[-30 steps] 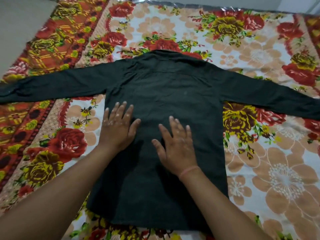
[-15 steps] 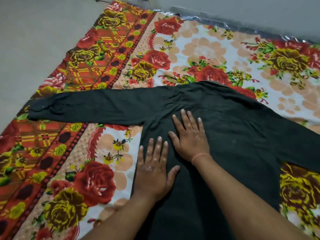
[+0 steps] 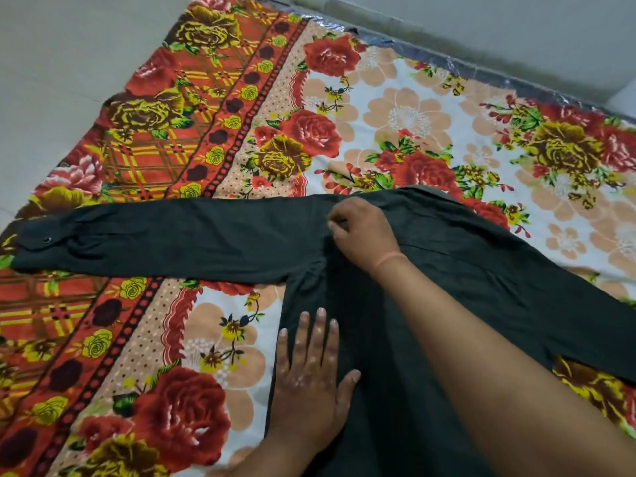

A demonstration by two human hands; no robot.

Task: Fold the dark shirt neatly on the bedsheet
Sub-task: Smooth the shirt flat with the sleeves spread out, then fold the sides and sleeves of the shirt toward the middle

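The shirt (image 3: 430, 270) lies flat and back-up on the bedsheet (image 3: 395, 108), its body running toward the wearer and its left sleeve (image 3: 165, 237) stretched straight out across the sheet's red border, cuff (image 3: 38, 237) at the far left. The other sleeve runs off to the right edge of view.

The right hand (image 3: 363, 232) sits at the shoulder seam where sleeve meets body, fingers curled in and pinching a small ridge of cloth there. The left hand (image 3: 311, 376) lies palm-down and spread wide on the shirt's left side edge, gripping nothing, only pressing the cloth flat.

The fabric looks thin, soft and light: it drapes with shallow wrinkles near the armpit and has no stiffness of its own, so it will sag and bunch wherever it is not supported. It probably grips the cotton sheet a little and may drag it if pulled sideways. A pinch at the shoulder seam seems a sound hold, since the seam gives a firmer line to fold about; the sleeve is best carried over by lifting it, perhaps with a second hold nearer the cuff, while the flat palm keeps the body from shifting
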